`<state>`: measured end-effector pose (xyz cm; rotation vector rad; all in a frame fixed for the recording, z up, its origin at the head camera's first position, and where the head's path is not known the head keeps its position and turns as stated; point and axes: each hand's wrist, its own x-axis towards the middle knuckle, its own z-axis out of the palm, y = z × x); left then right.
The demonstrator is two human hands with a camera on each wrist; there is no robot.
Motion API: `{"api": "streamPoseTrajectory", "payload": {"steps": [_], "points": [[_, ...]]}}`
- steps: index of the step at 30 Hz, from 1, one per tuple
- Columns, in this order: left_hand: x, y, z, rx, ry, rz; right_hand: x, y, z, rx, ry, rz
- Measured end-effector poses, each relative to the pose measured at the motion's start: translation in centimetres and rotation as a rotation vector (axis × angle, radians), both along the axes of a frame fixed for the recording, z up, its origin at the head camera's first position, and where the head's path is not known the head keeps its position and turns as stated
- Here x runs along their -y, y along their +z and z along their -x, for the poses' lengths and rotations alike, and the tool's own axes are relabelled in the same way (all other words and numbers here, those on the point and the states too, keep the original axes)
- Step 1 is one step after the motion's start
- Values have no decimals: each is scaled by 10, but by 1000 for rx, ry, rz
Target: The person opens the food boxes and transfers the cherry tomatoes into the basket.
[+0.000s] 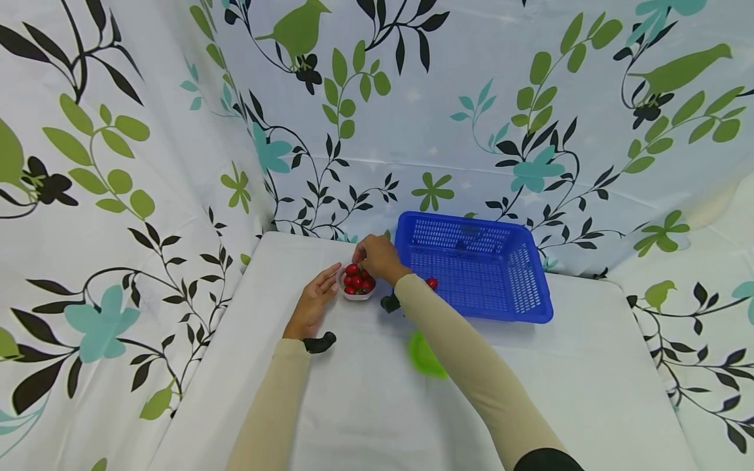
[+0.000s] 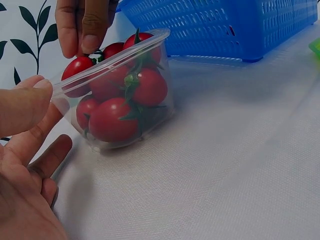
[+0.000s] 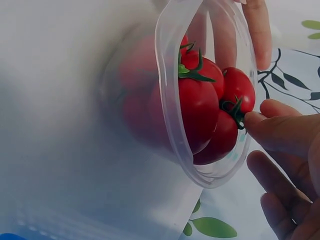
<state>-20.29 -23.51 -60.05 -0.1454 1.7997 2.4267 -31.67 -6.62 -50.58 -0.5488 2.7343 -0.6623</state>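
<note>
A clear plastic tub (image 2: pixel 169 34) stands on the white-covered table, filled with several red cherry tomatoes (image 2: pixel 114 120) with green stems. My left hand (image 1: pixel 312 304) rests against the tub's left side, fingers mostly straight and the thumb near the rim. From above, my right hand (image 1: pixel 381 256) reaches into the tub's opening. Its thumb and forefinger pinch the green stem of a top cherry tomato (image 3: pixel 239 87), which sits among the others. Part of the tub's right side is hidden by the right hand in the head view.
Just right of the tub is a blue perforated basket (image 1: pixel 474 219), with a red tomato (image 1: pixel 432 283) inside its near left corner. A bright green dish (image 1: pixel 425 356) lies nearer, partly covered by the right sleeve. Patterned cloth (image 1: pixel 412 98) hangs behind the table.
</note>
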Motion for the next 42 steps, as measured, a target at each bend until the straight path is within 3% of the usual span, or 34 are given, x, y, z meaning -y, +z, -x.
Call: {"api": "streamPoseTrajectory", "payload": {"steps": [8, 23, 33, 42], "points": [[-3, 0, 2, -11, -5, -6, -7, 7, -3, -21, 8, 55], [-2, 0, 1, -15, -19, 17, -19, 16, -7, 62, -32, 244], [-2, 0, 0, -19, -24, 15, -29, 23, -13, -23, -11, 316], [-1, -1, -1, -3, -21, 37, -42, 31, -16, -43, -30, 373]]}}
